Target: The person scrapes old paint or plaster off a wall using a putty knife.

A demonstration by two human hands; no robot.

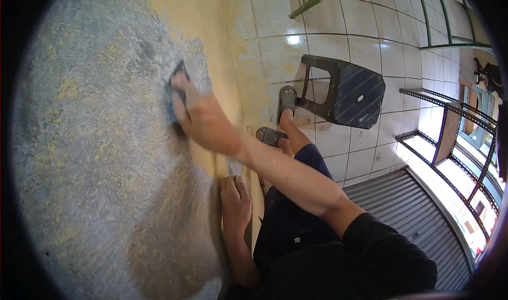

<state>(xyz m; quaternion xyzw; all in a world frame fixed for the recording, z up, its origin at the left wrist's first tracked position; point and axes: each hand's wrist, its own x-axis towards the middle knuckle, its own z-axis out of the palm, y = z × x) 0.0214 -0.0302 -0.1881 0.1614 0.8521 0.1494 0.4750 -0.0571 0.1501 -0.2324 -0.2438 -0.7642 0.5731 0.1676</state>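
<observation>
My right hand (pixel 206 117) is closed around a dark flat hand tool (pixel 180 68), its tip against a rough grey-white wall (pixel 99 141) mottled with yellow. Motion blur hides the tool's exact kind; some blue shows beside the fingers. Smooth yellow paint (pixel 190 10) borders the rough patch. Lower down, close to the wall, my left hand (pixel 236 200) is closed around a tool with a thin, pale blade (pixel 234 168) pointing away from me. Its handle is hidden in the fingers.
A dark plastic stool (pixel 359 95) stands on the white tiled floor (pixel 365 141) beside my sandalled feet. Farther right are a perforated metal shelf frame (pixel 444 133) and a grey corrugated shutter (pixel 408 220). Green metal frames (pixel 448 46) stand at the top right.
</observation>
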